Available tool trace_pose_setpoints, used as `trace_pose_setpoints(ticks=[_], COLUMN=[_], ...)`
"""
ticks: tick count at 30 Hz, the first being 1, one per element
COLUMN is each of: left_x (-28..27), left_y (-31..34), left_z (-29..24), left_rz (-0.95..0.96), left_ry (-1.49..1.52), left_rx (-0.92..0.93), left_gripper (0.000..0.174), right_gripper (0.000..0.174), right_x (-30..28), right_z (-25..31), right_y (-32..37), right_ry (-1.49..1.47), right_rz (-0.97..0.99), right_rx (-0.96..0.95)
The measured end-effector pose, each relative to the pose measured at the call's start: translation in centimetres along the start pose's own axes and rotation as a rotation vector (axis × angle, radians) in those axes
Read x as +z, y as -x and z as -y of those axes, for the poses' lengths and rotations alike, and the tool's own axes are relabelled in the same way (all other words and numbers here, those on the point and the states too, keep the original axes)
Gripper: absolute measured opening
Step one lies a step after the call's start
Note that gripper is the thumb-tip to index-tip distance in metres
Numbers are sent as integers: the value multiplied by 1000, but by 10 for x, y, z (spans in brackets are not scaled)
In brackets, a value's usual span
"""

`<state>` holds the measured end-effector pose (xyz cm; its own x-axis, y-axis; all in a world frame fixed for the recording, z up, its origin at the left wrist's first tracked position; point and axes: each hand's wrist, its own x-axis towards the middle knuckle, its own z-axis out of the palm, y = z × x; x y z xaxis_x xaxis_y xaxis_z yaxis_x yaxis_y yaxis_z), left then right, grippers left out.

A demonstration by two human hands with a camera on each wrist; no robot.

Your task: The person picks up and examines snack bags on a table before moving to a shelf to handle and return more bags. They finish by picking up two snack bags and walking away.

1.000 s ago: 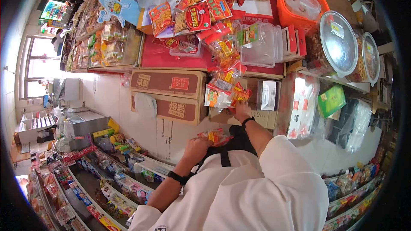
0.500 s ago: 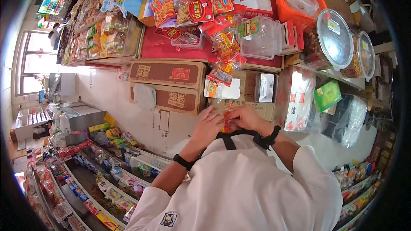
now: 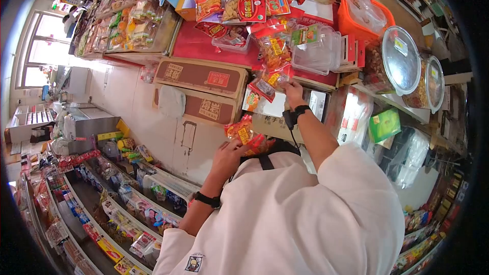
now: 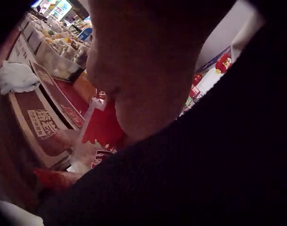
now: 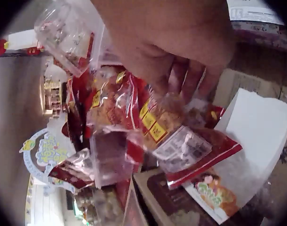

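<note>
My left hand (image 3: 227,159) holds red-and-yellow snack packets (image 3: 241,130) in front of my body. In the left wrist view a clear packet with a red top (image 4: 104,125) hangs by the fingers, partly hidden by the hand. My right hand (image 3: 294,95) reaches forward to the near end of a run of snack packets, its fingers curled at a clear-and-red snack packet (image 5: 155,120) with a yellow label. Under that packet lies a white card with a picture of food (image 5: 212,197). More snack packets (image 3: 275,51) lie just beyond, on the red-topped display.
Brown cartons (image 3: 198,79) stack below the display's front. Clear plastic tubs (image 3: 316,53) sit beside the packets, with an orange basket (image 3: 374,18) behind. Large lidded jars (image 3: 402,61) stand at the right. Shelves of goods (image 3: 112,203) line the lower left.
Both hands came together at the body over a packet, then parted. The right hand has gone back out to the packets, while the left keeps a fuller hold of snack packets.
</note>
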<state>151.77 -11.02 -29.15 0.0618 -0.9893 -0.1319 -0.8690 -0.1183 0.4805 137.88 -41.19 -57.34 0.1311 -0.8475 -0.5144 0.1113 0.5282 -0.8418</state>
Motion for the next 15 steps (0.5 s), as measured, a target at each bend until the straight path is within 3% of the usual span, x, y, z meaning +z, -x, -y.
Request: trace_pose_setpoints(ticks=[4,6,7,9,10,12,14,15], left_x=[-5,-1,-4,-12,-13,-12,-23,-26], left_y=[4,9,8,0,-4,-14,-25,-27], left_z=[2,20,22,24,24,23,10,6], left_rz=[-86,-96,-95,-43,-40,-24,63,146], left_ry=[132,54,60,79,83,35,43,49], left_rx=[-209,-46,-55,66,62,152,76,1], left_gripper=[30,30,30,22,22,19,20,21], right_gripper=[9,15,15,21,21,40,37,34], right_x=[0,-13,-20,-25,-28,-30,-27,-19], right_z=[1,12,24,56,56,55,61,84], right_y=[46,80,97,132,140,152,154,164], right_ry=[52,209,217,780,782,673,803,776], right_rz=[80,194,197,409,410,535,506,484], right_rx=[237,305,312,93,98,-158,-229,-368])
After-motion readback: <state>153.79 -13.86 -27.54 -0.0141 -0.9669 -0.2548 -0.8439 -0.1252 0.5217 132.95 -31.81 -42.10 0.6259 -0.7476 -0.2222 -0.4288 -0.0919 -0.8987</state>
